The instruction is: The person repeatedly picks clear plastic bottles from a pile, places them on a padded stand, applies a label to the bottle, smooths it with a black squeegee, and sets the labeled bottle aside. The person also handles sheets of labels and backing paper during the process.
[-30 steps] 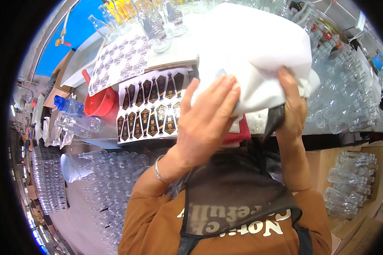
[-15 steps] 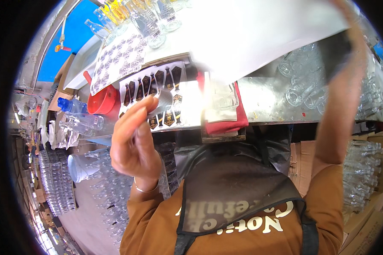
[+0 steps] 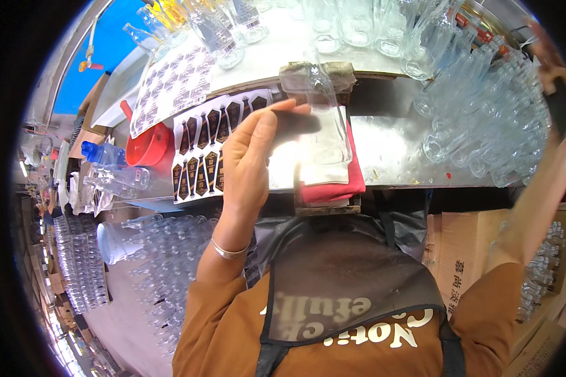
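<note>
We see a red cloth point(image 3: 333, 188) under a white one point(image 3: 324, 147), black-and-gold labels on a white sheet point(image 3: 204, 151), a red funnel point(image 3: 148, 144), and our brown sleeves point(image 3: 223, 314).
</note>
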